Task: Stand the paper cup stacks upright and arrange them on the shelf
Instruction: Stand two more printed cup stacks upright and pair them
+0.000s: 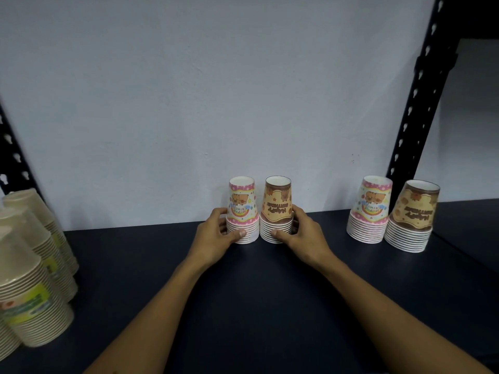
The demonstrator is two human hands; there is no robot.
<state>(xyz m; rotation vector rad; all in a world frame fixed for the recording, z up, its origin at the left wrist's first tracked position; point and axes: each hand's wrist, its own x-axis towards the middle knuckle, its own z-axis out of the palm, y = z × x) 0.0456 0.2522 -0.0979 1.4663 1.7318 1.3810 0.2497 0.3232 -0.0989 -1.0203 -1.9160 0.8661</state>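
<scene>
Standing rim-down near the back edge of the dark shelf, against the pale wall, two short cup stacks sit side by side with almost no gap between them. The pink stack is the landmark here: the brown stack stands just to its right. The left hand wraps the pink stack's lower rims, thumb across the front and fingers curled round the far left side, where their tips are hidden behind the cups. The right hand grips the brown stack's rims in mirror fashion, thumb in front and fingers partly out of sight behind it. Both hands are closed on their stacks, pressing them toward each other.

Well to the right of the pink stack, a second pink stack and a second brown stack stand touching, both leaning a little in the wide-angle view. The print on all four is upside down; only "HAPPY" reads clearly. Behind that pair rises a black slotted upright, its top cut off by the frame.

Far left of the pink stack, tall beige cup stacks with green labels are blurred and cropped at the edge; their count is hard to tell. Both forearms run out of the bottom of the frame.
</scene>
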